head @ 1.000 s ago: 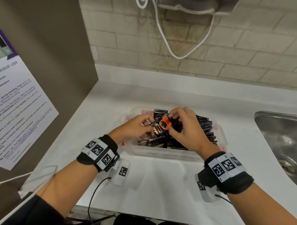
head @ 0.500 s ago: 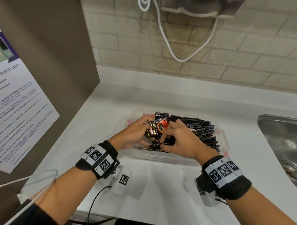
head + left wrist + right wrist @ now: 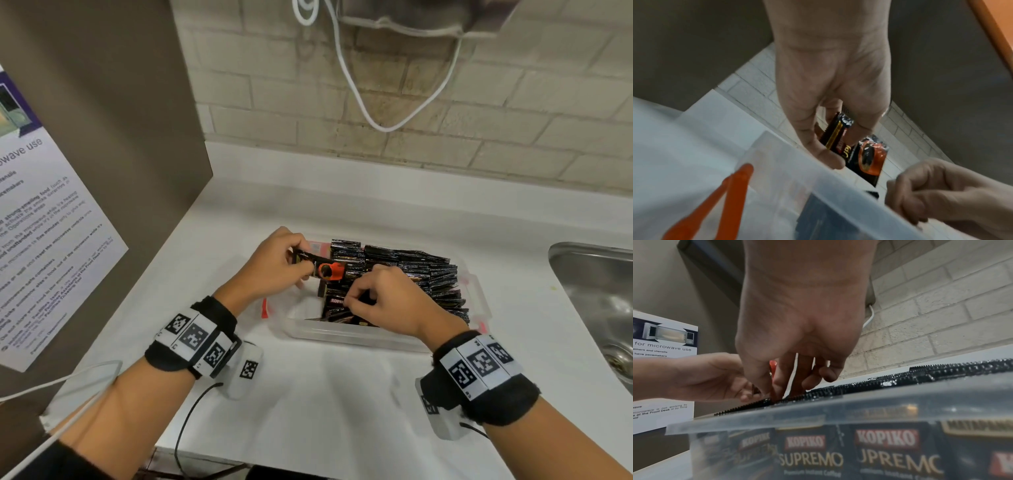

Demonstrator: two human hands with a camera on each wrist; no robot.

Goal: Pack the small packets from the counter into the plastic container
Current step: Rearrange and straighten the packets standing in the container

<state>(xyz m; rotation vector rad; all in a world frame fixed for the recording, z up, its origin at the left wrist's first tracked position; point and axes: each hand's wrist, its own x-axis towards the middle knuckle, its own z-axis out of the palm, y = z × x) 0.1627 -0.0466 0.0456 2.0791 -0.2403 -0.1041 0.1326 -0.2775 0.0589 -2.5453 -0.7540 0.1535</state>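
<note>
A clear plastic container (image 3: 356, 334) with red latches stands on the white counter (image 3: 342, 404), packed with several upright black packets (image 3: 411, 267). My left hand (image 3: 303, 265) hovers over the container's left end and pinches a few packets, one with an orange end (image 3: 330, 270). In the left wrist view, thumb and fingers of my left hand (image 3: 838, 146) grip these held packets (image 3: 871, 157). My right hand (image 3: 347, 301) is at the front left of the container, fingers curled down onto the packets there. In the right wrist view my right hand (image 3: 777, 391) pinches packet tops behind the container wall (image 3: 859, 402).
A steel sink (image 3: 596, 308) is set into the counter at the right. A brown panel bearing a microwave notice (image 3: 51, 222) closes off the left side. A white cable (image 3: 359, 96) hangs on the brick wall behind. Wires trail from my wrists over the counter's front edge.
Both hands held the orange-ended packets before. My left hand has carried them up and left, while my right hand let go and dropped to the packets at the container's front.
</note>
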